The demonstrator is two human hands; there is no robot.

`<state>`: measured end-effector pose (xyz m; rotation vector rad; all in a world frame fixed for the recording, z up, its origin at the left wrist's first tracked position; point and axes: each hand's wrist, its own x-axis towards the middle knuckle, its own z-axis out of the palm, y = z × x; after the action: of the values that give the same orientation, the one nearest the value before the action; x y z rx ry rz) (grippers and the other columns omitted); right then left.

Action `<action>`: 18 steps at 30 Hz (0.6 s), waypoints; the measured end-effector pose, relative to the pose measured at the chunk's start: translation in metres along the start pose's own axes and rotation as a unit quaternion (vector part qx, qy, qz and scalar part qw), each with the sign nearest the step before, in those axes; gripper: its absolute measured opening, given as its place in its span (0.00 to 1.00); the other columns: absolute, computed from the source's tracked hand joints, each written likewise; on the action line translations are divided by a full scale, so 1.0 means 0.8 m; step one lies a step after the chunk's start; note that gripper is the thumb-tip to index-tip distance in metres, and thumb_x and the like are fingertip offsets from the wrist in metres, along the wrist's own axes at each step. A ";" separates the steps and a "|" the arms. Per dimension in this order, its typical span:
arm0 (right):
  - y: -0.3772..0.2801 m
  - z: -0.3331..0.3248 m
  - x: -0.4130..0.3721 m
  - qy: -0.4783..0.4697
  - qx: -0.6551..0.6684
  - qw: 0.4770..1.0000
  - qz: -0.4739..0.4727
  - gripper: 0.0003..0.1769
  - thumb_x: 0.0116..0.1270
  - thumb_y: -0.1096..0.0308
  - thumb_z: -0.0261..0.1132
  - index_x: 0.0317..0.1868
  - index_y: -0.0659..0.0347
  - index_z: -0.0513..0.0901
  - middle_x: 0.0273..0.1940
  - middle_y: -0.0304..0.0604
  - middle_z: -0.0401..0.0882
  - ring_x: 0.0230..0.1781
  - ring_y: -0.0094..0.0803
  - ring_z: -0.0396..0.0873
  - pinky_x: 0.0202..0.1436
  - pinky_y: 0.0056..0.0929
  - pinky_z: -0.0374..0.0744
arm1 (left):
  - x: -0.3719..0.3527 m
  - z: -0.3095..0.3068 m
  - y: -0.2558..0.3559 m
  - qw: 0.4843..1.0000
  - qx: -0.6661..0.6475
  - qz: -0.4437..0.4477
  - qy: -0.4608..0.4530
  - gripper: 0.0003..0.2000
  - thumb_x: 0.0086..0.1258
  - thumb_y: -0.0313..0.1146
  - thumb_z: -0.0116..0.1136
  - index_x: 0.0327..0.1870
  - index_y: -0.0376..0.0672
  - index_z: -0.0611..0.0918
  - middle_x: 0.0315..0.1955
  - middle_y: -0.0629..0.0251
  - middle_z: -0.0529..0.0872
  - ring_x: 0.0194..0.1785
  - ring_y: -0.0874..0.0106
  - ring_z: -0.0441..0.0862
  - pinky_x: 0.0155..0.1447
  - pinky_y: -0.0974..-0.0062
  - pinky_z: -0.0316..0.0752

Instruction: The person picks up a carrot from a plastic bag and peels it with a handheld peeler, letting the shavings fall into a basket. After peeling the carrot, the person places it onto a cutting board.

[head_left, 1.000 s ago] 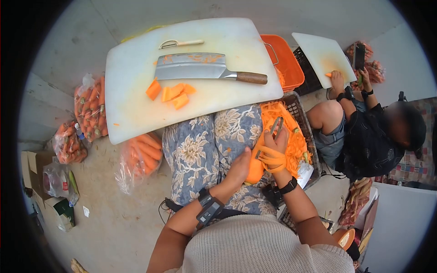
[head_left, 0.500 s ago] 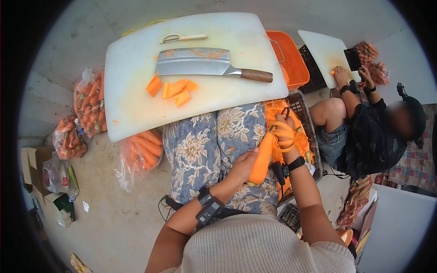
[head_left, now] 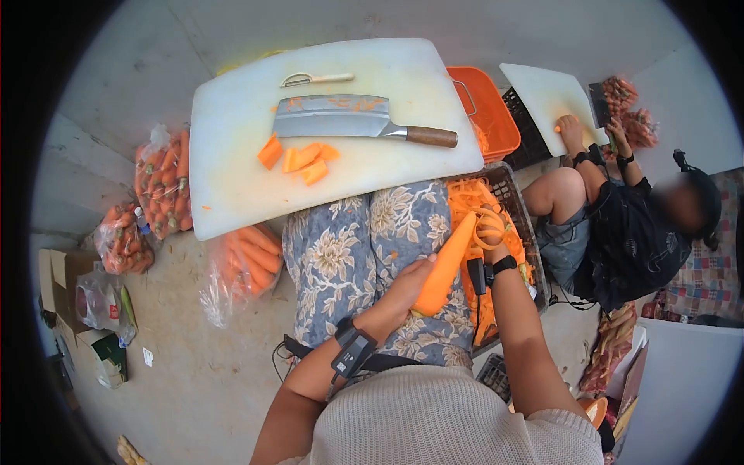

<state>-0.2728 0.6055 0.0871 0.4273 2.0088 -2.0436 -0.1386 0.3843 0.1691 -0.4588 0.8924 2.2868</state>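
A large peeled-looking carrot is held over my lap, its narrow end up and tilted to the right. My left hand is closed round its thick lower part. Beside its upper end, my right hand is closed on what looks like a peeler, mostly hidden by curled carrot peel looped over the fingers. Under that hand, a dark crate holds a heap of orange peelings.
Across my knees lies a white cutting board bearing a cleaver, another peeler and carrot pieces. An orange bin stands behind the crate. Bagged carrots are at left. A co-worker sits at right by another board.
My right hand has moved down along the carrot, and the peel loops have dropped with it. The carrot's narrow end shows more fully. The view has shifted slightly.
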 end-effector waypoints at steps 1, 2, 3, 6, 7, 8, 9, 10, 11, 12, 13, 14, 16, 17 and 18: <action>0.006 -0.013 -0.001 -0.001 0.001 1.000 -0.004 0.11 0.67 0.58 0.56 0.39 0.56 0.73 0.25 0.33 0.71 0.24 0.23 0.73 0.24 0.18 0.76 | -0.004 0.000 0.006 1.000 0.003 0.003 -0.001 0.22 0.70 0.50 0.44 0.49 0.37 0.72 0.34 0.57 0.80 0.34 0.67 0.82 0.34 0.71 0.80; 0.020 -0.029 0.002 0.071 0.098 0.989 0.081 0.13 0.67 0.57 0.55 0.40 0.57 0.72 0.27 0.34 0.71 0.26 0.27 0.74 0.30 0.22 0.79 | -0.008 -0.001 0.014 0.999 -0.015 -0.030 -0.015 0.22 0.70 0.50 0.44 0.51 0.37 0.71 0.35 0.58 0.80 0.36 0.69 0.81 0.36 0.71 0.79; 0.034 -0.041 0.002 0.140 0.191 0.957 0.167 0.14 0.68 0.56 0.55 0.42 0.58 0.70 0.29 0.36 0.72 0.29 0.31 0.76 0.35 0.26 0.82 | -0.011 -0.003 0.018 0.997 -0.035 -0.064 -0.028 0.22 0.71 0.49 0.44 0.52 0.37 0.71 0.35 0.59 0.80 0.38 0.70 0.80 0.39 0.70 0.78; 0.073 -0.068 -0.026 0.111 0.238 0.955 0.139 0.16 0.68 0.53 0.54 0.42 0.59 0.70 0.32 0.40 0.72 0.31 0.39 0.76 0.41 0.41 0.83 | -0.011 -0.009 0.018 0.988 -0.105 -0.092 -0.059 0.25 0.70 0.52 0.42 0.54 0.37 0.69 0.38 0.56 0.80 0.41 0.67 0.80 0.42 0.69 0.78; 0.080 -0.076 -0.042 0.093 0.275 0.945 0.151 0.16 0.67 0.54 0.55 0.41 0.58 0.70 0.32 0.40 0.72 0.32 0.39 0.76 0.42 0.43 0.82 | -0.009 -0.011 0.016 0.988 -0.104 -0.093 -0.060 0.25 0.70 0.52 0.42 0.54 0.37 0.69 0.38 0.56 0.80 0.41 0.67 0.80 0.42 0.69 0.78; 0.079 -0.075 -0.056 0.076 0.313 0.933 0.162 0.16 0.67 0.54 0.56 0.40 0.58 0.70 0.32 0.39 0.72 0.32 0.39 0.77 0.42 0.45 0.82 | -0.007 -0.013 0.014 0.983 -0.137 -0.089 -0.081 0.26 0.70 0.53 0.41 0.55 0.37 0.69 0.40 0.55 0.79 0.42 0.67 0.80 0.43 0.68 0.78; 0.095 -0.068 -0.040 0.122 0.257 0.950 0.128 0.15 0.64 0.54 0.59 0.39 0.58 0.71 0.31 0.37 0.72 0.29 0.34 0.75 0.37 0.36 0.82 | -0.006 -0.014 0.012 0.977 -0.169 -0.086 -0.101 0.26 0.70 0.53 0.40 0.56 0.38 0.69 0.42 0.54 0.79 0.43 0.66 0.80 0.45 0.67 0.78; 0.086 -0.056 -0.046 0.124 0.259 0.949 0.129 0.15 0.64 0.54 0.59 0.39 0.58 0.71 0.31 0.37 0.72 0.29 0.34 0.75 0.37 0.36 0.82 | -0.005 -0.014 0.010 0.977 -0.168 -0.090 -0.100 0.26 0.70 0.53 0.40 0.56 0.38 0.69 0.42 0.54 0.79 0.43 0.66 0.80 0.45 0.67 0.78; 0.059 -0.034 -0.065 0.117 0.234 0.957 0.122 0.12 0.63 0.58 0.59 0.37 0.56 0.71 0.25 0.35 0.68 0.22 0.29 0.72 0.26 0.29 0.75 | -0.005 -0.014 0.008 0.978 -0.163 -0.089 -0.097 0.26 0.71 0.53 0.39 0.56 0.38 0.68 0.43 0.54 0.78 0.44 0.66 0.79 0.46 0.67 0.78; 0.024 -0.007 -0.088 0.110 0.209 0.965 0.115 0.08 0.61 0.63 0.60 0.35 0.55 0.70 0.19 0.32 0.65 0.15 0.24 0.68 0.16 0.21 0.68 | -0.005 -0.014 0.007 0.979 -0.157 -0.088 -0.093 0.26 0.71 0.52 0.39 0.57 0.38 0.68 0.44 0.54 0.78 0.45 0.66 0.79 0.47 0.66 0.78; -0.023 0.027 -0.116 0.139 0.170 0.970 0.109 0.08 0.59 0.64 0.59 0.33 0.56 0.69 0.20 0.32 0.64 0.18 0.20 0.68 0.18 0.19 0.67 | -0.007 -0.011 0.008 0.979 -0.156 -0.090 -0.091 0.26 0.71 0.52 0.39 0.57 0.38 0.68 0.44 0.54 0.78 0.45 0.66 0.79 0.47 0.66 0.78; -0.034 0.047 -0.128 0.140 0.155 0.977 0.046 0.08 0.59 0.64 0.59 0.34 0.57 0.69 0.21 0.33 0.65 0.19 0.22 0.69 0.20 0.18 0.68 | -0.010 -0.006 0.010 0.982 -0.148 -0.075 -0.096 0.25 0.72 0.52 0.38 0.57 0.38 0.67 0.45 0.55 0.78 0.46 0.66 0.79 0.47 0.66 0.77; -0.064 0.082 -0.153 0.141 0.140 0.980 -0.018 0.09 0.59 0.65 0.59 0.35 0.58 0.68 0.23 0.34 0.67 0.20 0.23 0.69 0.23 0.17 0.69 | -0.011 0.001 0.011 0.983 -0.139 -0.060 -0.102 0.25 0.72 0.51 0.37 0.58 0.38 0.67 0.46 0.55 0.78 0.47 0.66 0.79 0.48 0.66 0.77; -0.086 0.101 -0.173 0.096 0.117 0.988 -0.035 0.11 0.59 0.65 0.59 0.37 0.60 0.69 0.29 0.38 0.68 0.27 0.27 0.71 0.30 0.20 0.70 | -0.011 0.002 0.009 0.985 -0.146 -0.060 -0.075 0.25 0.72 0.51 0.37 0.59 0.39 0.66 0.49 0.56 0.76 0.50 0.65 0.77 0.51 0.64 0.75; -0.096 0.113 -0.184 0.049 0.092 0.993 -0.052 0.12 0.58 0.66 0.60 0.39 0.63 0.69 0.35 0.42 0.70 0.33 0.30 0.72 0.37 0.23 0.72 | -0.012 0.003 0.008 0.985 -0.153 -0.059 -0.047 0.25 0.72 0.51 0.37 0.60 0.40 0.66 0.52 0.57 0.75 0.53 0.65 0.75 0.54 0.62 0.74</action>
<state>-0.1677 0.5125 0.2141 0.4774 1.9419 -2.3257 -0.1361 0.3784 0.1784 -0.5160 0.4567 2.3217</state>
